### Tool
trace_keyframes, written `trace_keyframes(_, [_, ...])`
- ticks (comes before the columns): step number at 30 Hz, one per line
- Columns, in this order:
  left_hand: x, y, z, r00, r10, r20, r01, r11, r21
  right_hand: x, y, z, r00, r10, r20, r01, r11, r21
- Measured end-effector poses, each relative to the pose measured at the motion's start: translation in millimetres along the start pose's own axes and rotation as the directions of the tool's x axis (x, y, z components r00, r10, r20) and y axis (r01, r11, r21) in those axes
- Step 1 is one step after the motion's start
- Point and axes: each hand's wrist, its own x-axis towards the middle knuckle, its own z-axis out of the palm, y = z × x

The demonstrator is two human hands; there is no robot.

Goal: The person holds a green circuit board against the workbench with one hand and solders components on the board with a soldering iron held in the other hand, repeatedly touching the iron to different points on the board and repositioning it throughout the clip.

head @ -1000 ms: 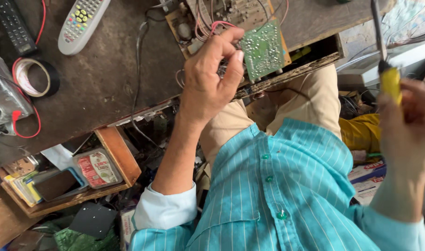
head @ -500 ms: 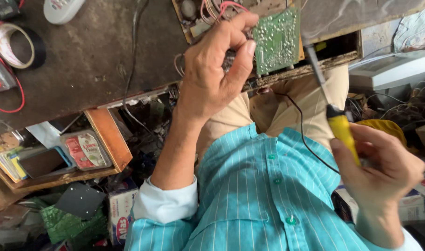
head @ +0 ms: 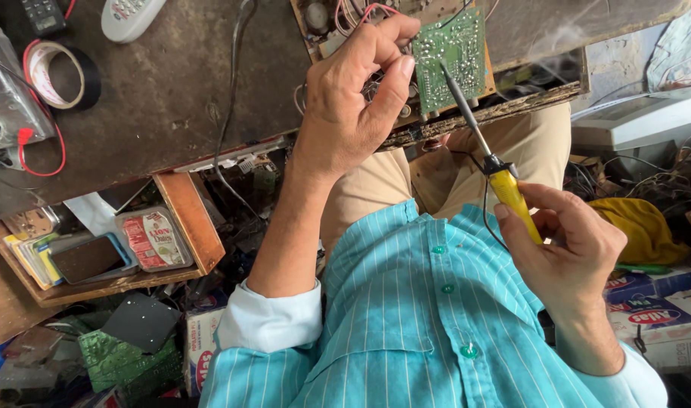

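**Hot tool tip meets the green board**

Far left on the dark worktable (head: 171,98) lies a roll of tape (head: 54,74), and a white remote (head: 130,17) sits at the top edge. Below the table, a wooden drawer (head: 187,227) holds a phone and a small packet. None of these are being touched.

Next comes the left hand (head: 353,106). Its thumb and fingers are pinched together at the left edge of the green circuit board (head: 455,57). It may be pinching a thin wire there, but that is too small to tell. The board stands tilted up at the table's edge, with its shiny dotted side facing the person. This hand is the nearer one to the board; it is right up against it.

Further right, the right hand (head: 568,242) grips the yellow handle of a soldering iron (head: 485,147). This hand is well apart from the board, low and to the right. The iron's long line slants up and to the left, and its thin metal tip points at the board and touches its face. A dark cord hangs from the handle.
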Motion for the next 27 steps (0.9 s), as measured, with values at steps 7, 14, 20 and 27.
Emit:
trace_keyframes(7, [0, -1, 0, 0.999, 0.047, -0.001, -0.047, 0.999, 0.002, 0, -2, 2, 1.000, 0.026, -0.009, -0.026, 0.999, -0.023])
trace_keyframes(14, [1, -1, 0, 0.999, 0.034, 0.012, -0.034, 0.999, -0.006, 1, -1, 4, 1.000, -0.019, -0.013, 0.019, 1.000, -0.011])
trace_keyframes(20, [1, -1, -1, 0.998, 0.059, 0.008, -0.059, 0.998, -0.010, 0, -1, 2, 1.000, 0.022, -0.010, -0.023, 1.000, -0.008])
trace_keyframes(27, [1, -1, -1, 0.998, 0.063, 0.008, -0.063, 0.998, 0.008, -8, 13, 1, 0.996, -0.031, -0.082, 0.034, 0.999, 0.037])
